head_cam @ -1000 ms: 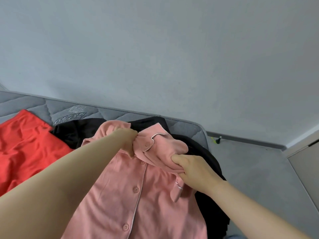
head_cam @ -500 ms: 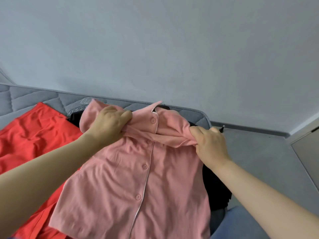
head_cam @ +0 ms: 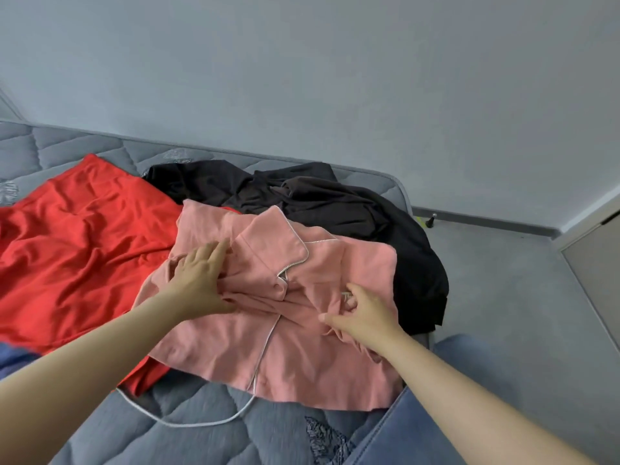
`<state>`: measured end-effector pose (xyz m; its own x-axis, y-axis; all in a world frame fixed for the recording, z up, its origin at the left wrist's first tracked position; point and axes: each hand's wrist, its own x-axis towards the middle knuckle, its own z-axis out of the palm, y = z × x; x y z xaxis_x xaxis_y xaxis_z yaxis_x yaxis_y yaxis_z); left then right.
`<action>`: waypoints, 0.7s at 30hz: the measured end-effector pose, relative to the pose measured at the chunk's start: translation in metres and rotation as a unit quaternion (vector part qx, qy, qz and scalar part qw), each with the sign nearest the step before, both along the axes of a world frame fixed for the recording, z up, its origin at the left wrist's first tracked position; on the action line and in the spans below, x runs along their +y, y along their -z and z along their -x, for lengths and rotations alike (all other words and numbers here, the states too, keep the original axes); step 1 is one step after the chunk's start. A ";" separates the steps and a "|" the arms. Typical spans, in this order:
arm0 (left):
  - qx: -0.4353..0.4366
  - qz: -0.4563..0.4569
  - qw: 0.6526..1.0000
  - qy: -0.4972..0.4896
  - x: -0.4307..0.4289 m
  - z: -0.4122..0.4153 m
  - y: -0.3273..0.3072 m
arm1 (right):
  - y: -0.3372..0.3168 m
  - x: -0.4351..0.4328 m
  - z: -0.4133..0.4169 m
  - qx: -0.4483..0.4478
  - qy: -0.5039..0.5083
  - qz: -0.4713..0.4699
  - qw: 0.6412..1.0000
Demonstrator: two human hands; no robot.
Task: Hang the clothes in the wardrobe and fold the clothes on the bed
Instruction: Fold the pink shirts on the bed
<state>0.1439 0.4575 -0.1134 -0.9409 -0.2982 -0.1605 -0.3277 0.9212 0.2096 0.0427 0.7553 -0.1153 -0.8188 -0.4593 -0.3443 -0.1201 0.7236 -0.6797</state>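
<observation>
Yeah, the pink pyjama shirt (head_cam: 268, 347) is on the grey quilted mattress (head_cam: 201, 431), red garment (head_cam: 77, 246) left of it, black garment (head_cam: 335, 203) behind; left hand (head_cam: 198, 280) flat on it, right hand (head_cam: 365, 313) pinching its fabric. Grey floor (head_cam: 503, 297) to its right.

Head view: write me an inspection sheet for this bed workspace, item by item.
Surface: grey quilted mattress, no sheet.
Job's things: pink shirt lies buttoned side up, overlapping the red garment and the black garment.
Clutter: blue cloth at the left edge, kind unclear.
Hands: left hand presses flat on the pink shirt; right hand curls into its fabric.
Cables: thin white cord loops on the mattress.
Surroundings: grey wall, grey floor, denim-clad leg.
</observation>
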 end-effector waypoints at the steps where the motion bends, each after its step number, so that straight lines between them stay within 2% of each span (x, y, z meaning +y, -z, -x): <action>1: 0.008 -0.003 1.000 -0.002 0.002 0.005 -0.003 | -0.001 -0.005 0.003 -0.039 0.034 0.023 0.998; 2: 0.017 0.004 1.000 -0.003 0.005 0.010 -0.007 | -0.002 -0.008 0.005 -0.057 0.050 0.036 0.996; 4: 0.034 0.023 0.999 0.007 0.007 0.018 -0.016 | -0.007 -0.010 0.006 -0.033 0.052 0.055 0.997; 6: 0.050 0.012 0.998 0.031 0.006 0.014 -0.021 | -0.005 -0.005 0.003 0.030 0.037 0.076 0.996; 8: 0.107 0.003 0.990 0.093 0.001 -0.002 -0.020 | -0.006 0.006 -0.009 0.143 0.004 0.083 0.986; 10: 0.204 0.058 0.956 0.204 -0.001 -0.028 -0.019 | -0.003 0.021 -0.023 0.287 -0.090 0.092 0.949; 12: 0.191 0.111 0.926 0.306 -0.008 -0.054 -0.010 | 0.006 0.037 -0.033 0.372 -0.232 0.054 0.897; 13: 0.145 0.118 0.926 0.327 -0.011 -0.066 -0.004 | 0.011 0.043 -0.036 0.371 -0.296 0.014 0.880; 14: 0.083 0.104 0.939 0.317 -0.012 -0.075 0.000 | 0.015 0.046 -0.039 0.348 -0.334 -0.030 0.876; 16: -0.002 0.061 0.966 0.253 -0.014 -0.084 0.004 | 0.022 0.047 -0.038 0.270 -0.342 -0.093 0.895; 18: -0.037 0.038 0.981 0.185 -0.009 -0.079 0.000 | 0.021 0.040 -0.037 0.226 -0.324 -0.113 0.912; 21: -0.039 -0.085 0.994 0.059 0.002 -0.065 -0.009 | 0.018 0.030 -0.039 0.227 -0.288 -0.083 0.926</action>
